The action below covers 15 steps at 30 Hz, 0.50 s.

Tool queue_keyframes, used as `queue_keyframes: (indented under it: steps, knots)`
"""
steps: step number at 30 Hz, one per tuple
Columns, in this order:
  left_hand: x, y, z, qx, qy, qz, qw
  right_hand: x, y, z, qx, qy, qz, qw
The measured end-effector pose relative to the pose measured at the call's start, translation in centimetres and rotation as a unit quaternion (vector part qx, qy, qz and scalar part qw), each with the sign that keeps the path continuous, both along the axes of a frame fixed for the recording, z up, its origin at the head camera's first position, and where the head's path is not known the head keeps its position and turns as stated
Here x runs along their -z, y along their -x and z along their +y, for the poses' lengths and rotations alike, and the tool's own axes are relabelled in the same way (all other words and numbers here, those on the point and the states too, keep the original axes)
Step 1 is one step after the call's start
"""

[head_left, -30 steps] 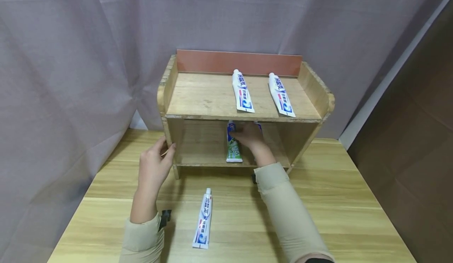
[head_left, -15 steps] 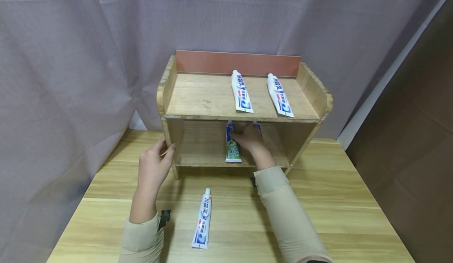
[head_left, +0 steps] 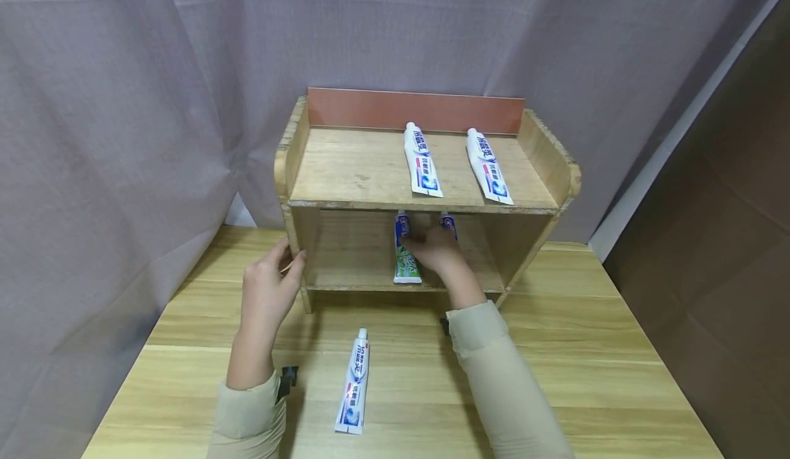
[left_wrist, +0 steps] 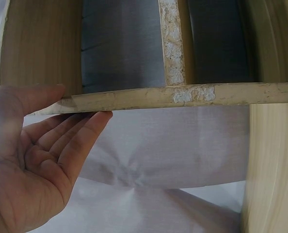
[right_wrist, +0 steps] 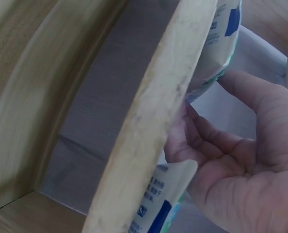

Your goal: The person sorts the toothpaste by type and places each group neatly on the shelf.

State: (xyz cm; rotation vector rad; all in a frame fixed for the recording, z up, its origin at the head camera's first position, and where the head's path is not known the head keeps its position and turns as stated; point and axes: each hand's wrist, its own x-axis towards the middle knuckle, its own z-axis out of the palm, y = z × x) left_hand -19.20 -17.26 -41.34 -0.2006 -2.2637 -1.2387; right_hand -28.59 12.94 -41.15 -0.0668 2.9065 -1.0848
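Note:
My left hand (head_left: 269, 284) grips the left side panel of a two-tier wooden shelf (head_left: 352, 178). In the left wrist view its thumb lies on one face of the panel (left_wrist: 134, 99), fingers on the other. My right hand (head_left: 437, 248) reaches into the lower tier between two green-and-blue toothpaste tubes. Its thumb is right at the left toothpaste tube (head_left: 407, 265). Behind the hand, the right toothpaste tube (head_left: 448, 222) shows only its blue upper end. Loosely bent fingers of the right hand (right_wrist: 241, 145) hold nothing visible, and their tips are partly hidden by the board edge (right_wrist: 144, 116).
Two white toothpaste tubes, a left one (head_left: 423, 160) and a right one (head_left: 489, 167), lie on the top tier. Another white toothpaste tube (head_left: 354, 385) lies on the wooden table (head_left: 185, 390) in front. A grey curtain (head_left: 395, 27) hangs behind the shelf.
My right hand has drawn back slightly toward the front, uncovering more of the right green-and-blue tube's upper end. The left hand stays on the side panel.

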Motion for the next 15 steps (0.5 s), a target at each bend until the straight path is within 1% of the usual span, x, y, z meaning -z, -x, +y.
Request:
queue_keyframes:
  steps: [4,6,15]
  knots:
    - [0.0,0.0,0.0,0.001,-0.002,0.0,1.0,-0.1,-0.9,0.0,-0.012,-0.004,0.004,1.0]
    - [0.0,0.0,0.0,0.001,-0.004,-0.001,1.0,-0.2,-1.4,0.0,-0.012,-0.004,0.006,1.0]
    - [0.1,0.1,0.1,-0.009,-0.001,-0.002,1.0,-0.3,-4.3,0.0,-0.026,-0.039,0.04,0.998]
